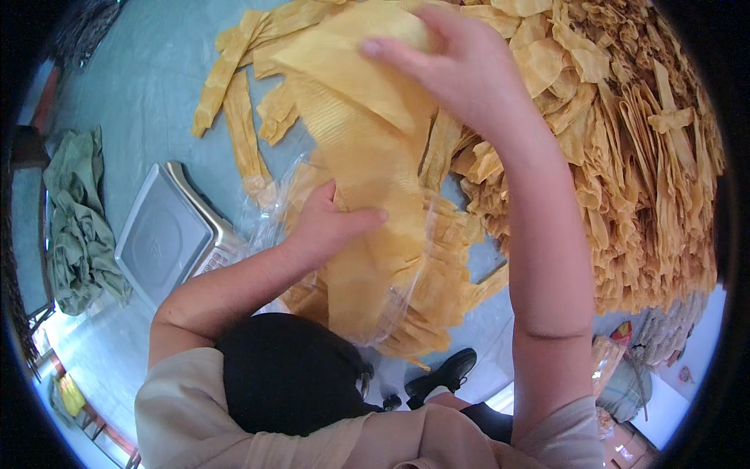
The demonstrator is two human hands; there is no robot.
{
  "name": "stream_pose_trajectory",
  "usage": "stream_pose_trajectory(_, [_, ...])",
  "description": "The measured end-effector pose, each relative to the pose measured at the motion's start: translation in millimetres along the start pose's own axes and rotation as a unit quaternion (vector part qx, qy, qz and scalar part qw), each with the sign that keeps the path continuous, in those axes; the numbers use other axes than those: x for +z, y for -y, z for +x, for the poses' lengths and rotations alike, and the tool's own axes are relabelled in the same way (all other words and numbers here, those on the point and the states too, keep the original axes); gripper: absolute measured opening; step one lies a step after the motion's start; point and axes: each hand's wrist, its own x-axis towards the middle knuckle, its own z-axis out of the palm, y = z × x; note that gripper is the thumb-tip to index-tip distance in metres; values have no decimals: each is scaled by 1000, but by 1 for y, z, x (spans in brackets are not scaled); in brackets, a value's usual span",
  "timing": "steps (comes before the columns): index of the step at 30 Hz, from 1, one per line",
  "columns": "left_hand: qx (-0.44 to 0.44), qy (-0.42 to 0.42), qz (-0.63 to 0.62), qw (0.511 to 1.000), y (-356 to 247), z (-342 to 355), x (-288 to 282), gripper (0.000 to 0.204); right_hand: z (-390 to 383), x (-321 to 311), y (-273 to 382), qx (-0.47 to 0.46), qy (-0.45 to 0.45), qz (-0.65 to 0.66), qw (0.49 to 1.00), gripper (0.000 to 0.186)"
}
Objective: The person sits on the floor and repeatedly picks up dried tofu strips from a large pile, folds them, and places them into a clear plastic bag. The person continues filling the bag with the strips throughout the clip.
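Note:
A long, ribbed yellow sheet (363, 156), which looks like dried tofu skin, stretches between my two hands. My left hand (332, 223) grips its middle, thumb flat on top and the other fingers mostly hidden beneath. At the far end my right hand (449, 66) holds the same sheet, its thumb reaching left across the surface. Beneath the lower part lies a clear plastic bag (398, 301) with more yellow strips around it. Loose strips (242, 133) lie on the table beyond my left hand.
A flat-topped weighing scale (166, 234) stands left of my left forearm, with a crumpled green cloth (78, 219) farther left. A tall heap of yellow strips (617, 187) fills the right side. Below are a black rounded object (293, 375) and a black shoe (445, 375).

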Motion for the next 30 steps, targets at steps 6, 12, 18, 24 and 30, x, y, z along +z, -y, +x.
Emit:
stream_pose_trajectory(6, [49,67,192,978,7,-16,-2,48,-44,-6,9,114,89,-36,989,47])
stream_pose_trajectory(12, [-6,110,147,983,-7,-25,1,50,-79,-23,7,95,92,425,896,40])
stream_pose_trajectory(18, [-38,68,10,997,-13,-10,-29,41,-131,-93,-35,103,-237,399,880,44])
stream_pose_trajectory(24, [-7,-5,-267,964,-21,34,-49,45,-185,-98,5,98,-83,286,950,56])
stream_pose_trajectory(30, [-63,-53,-361,929,-21,51,-93,38,-200,-90,-1,74,205,331,918,31])
